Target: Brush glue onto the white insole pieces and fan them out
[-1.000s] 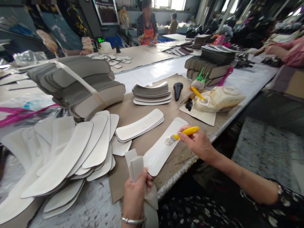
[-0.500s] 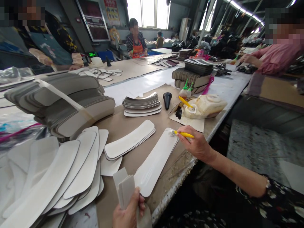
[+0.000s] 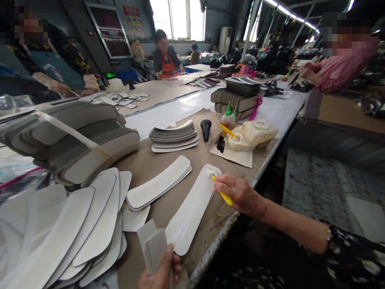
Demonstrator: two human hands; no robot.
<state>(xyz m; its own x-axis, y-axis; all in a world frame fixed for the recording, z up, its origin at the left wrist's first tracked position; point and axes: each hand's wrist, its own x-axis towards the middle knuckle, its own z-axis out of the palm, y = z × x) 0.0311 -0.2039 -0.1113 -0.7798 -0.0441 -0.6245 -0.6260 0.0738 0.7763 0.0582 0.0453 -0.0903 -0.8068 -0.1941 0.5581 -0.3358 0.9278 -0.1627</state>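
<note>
My right hand [image 3: 240,194] is closed round a yellow-handled brush [image 3: 225,198]. White paste covers the brush's tip, which touches the far end of a long pale strip [image 3: 189,212] lying with others under it. A glossy wet patch shows near the strip's close end. In my left hand [image 3: 162,267] is a small bundle of pale rectangular pieces [image 3: 155,245], gripped beside that near end. Left of the strip lies a short stack of curved pale strips [image 3: 161,182]. Beyond it stand a taller curved stack [image 3: 173,136] and a black cone-shaped object [image 3: 205,130].
A cut plastic jug [image 3: 255,136] holding white paste and a second yellow-handled tool [image 3: 227,130] stands on card near the table edge. Fanned strips [image 3: 75,228] and a taped bundle [image 3: 69,136] fill the left. Small green-tipped bottles [image 3: 226,117] stand behind. Co-workers sit around.
The brush has shifted slightly along the far end of the strip, and its handle now tilts down towards me. My left hand keeps its bundle. The whole view has shifted a little.
</note>
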